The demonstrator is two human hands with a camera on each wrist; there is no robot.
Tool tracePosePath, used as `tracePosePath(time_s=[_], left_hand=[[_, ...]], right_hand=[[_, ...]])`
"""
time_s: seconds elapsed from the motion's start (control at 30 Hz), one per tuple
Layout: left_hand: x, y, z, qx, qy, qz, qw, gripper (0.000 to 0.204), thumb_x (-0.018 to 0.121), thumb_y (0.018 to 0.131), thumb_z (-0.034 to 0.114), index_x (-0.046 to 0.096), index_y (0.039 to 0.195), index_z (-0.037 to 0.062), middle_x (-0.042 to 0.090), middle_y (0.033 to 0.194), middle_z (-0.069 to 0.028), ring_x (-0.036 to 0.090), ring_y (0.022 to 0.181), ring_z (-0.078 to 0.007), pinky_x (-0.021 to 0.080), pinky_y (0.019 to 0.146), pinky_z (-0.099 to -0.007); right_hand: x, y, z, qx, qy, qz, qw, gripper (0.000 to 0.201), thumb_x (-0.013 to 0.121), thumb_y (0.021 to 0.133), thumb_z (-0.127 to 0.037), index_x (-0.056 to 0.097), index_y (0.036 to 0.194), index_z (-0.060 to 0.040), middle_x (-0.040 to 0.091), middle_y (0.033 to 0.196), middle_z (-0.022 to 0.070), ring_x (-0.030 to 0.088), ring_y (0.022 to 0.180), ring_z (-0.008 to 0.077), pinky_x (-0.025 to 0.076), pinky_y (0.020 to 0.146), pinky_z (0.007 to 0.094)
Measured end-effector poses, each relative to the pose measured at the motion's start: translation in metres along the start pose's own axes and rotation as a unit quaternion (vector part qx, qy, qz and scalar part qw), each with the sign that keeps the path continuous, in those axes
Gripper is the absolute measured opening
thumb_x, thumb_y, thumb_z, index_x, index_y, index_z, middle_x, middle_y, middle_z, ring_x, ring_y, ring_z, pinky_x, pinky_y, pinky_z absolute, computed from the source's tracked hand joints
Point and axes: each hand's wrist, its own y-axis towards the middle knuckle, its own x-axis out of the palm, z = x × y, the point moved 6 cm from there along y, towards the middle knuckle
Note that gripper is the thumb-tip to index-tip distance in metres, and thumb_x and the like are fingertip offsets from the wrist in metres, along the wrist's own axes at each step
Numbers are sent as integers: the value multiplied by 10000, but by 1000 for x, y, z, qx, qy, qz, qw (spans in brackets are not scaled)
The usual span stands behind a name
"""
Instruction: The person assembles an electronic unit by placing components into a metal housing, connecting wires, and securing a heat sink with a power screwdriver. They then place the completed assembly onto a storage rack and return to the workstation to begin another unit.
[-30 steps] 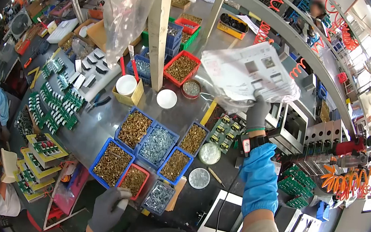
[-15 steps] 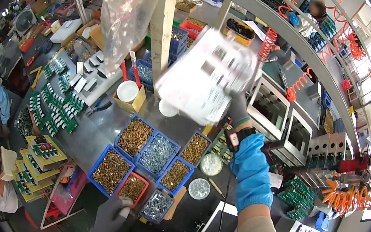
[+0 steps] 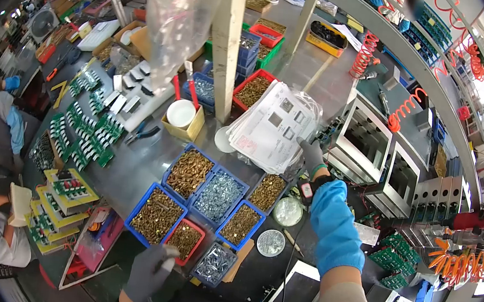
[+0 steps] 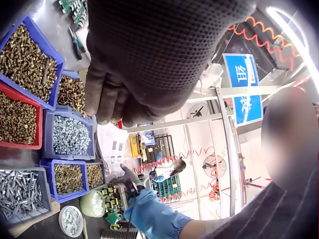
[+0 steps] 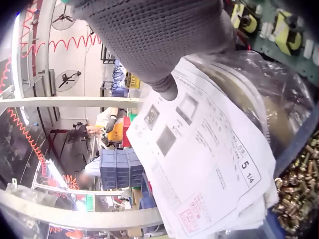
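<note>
My right hand [image 3: 312,155], in a grey glove, grips the right edge of a stack of printed sheets [image 3: 271,132]. In the right wrist view the thumb [image 5: 167,89] lies on the top sheet, and clear plastic [image 5: 286,84] shows beneath the stack. The fingers under it are hidden. The stack lies low over the bench, partly covering a white round lid [image 3: 224,140]. My left hand [image 3: 148,272], also gloved, hangs loosely curled with nothing in it, beside the red bin of small brass screws [image 3: 184,239].
Blue bins of brass screws [image 3: 155,215] and silver nuts [image 3: 218,195] stand together in front of me. A grey bin of silver screws [image 3: 214,265] is nearest. Green circuit boards [image 3: 90,132] lie left, a post [image 3: 226,46] rises behind, and metal housings [image 3: 361,140] stand right.
The sheets swung left from the right side, then came down onto the area behind the bins, still in my right hand. My left hand stayed near the red bin.
</note>
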Motion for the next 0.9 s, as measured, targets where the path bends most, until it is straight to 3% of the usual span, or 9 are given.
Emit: tracePosePath(time_s=[0.27, 0.33, 0.47, 0.5, 0.53, 0.6, 0.63, 0.7, 0.9], left_hand=[[-24, -30, -10, -1, -19, 76, 997, 160, 659, 920, 24, 706, 1073, 38, 707, 1014, -137, 714, 920, -284, 548, 777, -335], [-20, -46, -4, 53, 6, 73, 996, 158, 665, 916, 26, 705, 1069, 31, 706, 1007, -135, 711, 912, -274, 545, 785, -328], [-30, -83, -20, 8, -12, 95, 995, 157, 671, 911, 36, 700, 1064, 19, 702, 1013, -137, 706, 932, -275, 543, 810, -339], [-35, -91, -30, 0, -16, 103, 995, 154, 670, 920, 58, 700, 1065, 17, 702, 1019, -138, 705, 945, -274, 543, 824, -343], [-41, -100, -41, -13, -17, 113, 993, 155, 668, 929, 81, 699, 1065, 15, 702, 1024, -139, 703, 958, -272, 543, 838, -348], [-52, -110, -62, -1, 18, 131, 991, 189, 650, 960, 142, 699, 1089, 12, 703, 1035, -137, 700, 974, -265, 540, 851, -354], [-58, -116, -76, -6, 6, 141, 990, 216, 639, 967, 163, 700, 1105, 7, 708, 1035, -135, 689, 976, -243, 533, 868, -353], [-71, -122, -110, -8, -8, 162, 987, 253, 625, 977, 191, 696, 1132, 3, 712, 1040, -132, 677, 980, -217, 526, 886, -352], [-136, -139, -190, -89, -139, 234, 958, 230, 599, 990, 143, 654, 1166, 6, 685, 962, -64, 669, 891, -137, 545, 784, -287]], right_hand=[[35, -83, 9, -121, -98, -261, 953, 462, 613, 1014, -349, 609, 1253, 45, 666, 1174, 242, 637, 1104, 284, 493, 941, 363], [88, -66, 25, -300, -453, -291, 788, 791, 667, 904, -536, 554, 1274, 153, 676, 1169, 311, 638, 1178, 429, 497, 966, 447], [73, -93, -6, -131, -207, -210, 946, 682, 603, 941, -547, 599, 1294, 37, 672, 1165, 290, 638, 1131, 448, 480, 985, 450], [66, -109, -22, -172, -293, -191, 921, 467, 573, 978, -382, 615, 1315, -63, 676, 1192, 229, 652, 1074, 412, 475, 990, 451], [76, -104, -10, -433, -485, -226, 725, 375, 544, 964, -204, 616, 1315, -94, 671, 1206, 167, 643, 1075, 371, 472, 1002, 465], [86, -60, 48, -571, -539, -150, 601, 393, 546, 929, -113, 634, 1309, -160, 674, 1165, 140, 641, 1077, 357, 513, 944, 495], [79, -68, 41, -556, -493, -215, 634, 391, 584, 928, -173, 639, 1313, -133, 685, 1163, 167, 653, 1069, 352, 519, 918, 480], [77, -37, 53, -280, -239, -280, 886, 549, 595, 923, -356, 588, 1373, -41, 723, 1082, 202, 668, 934, 306, 522, 829, 442], [46, -206, -61, -260, -95, -266, 924, 529, 632, 965, -252, 567, 1386, 62, 672, 1258, 194, 603, 1195, 243, 447, 1046, 341]])
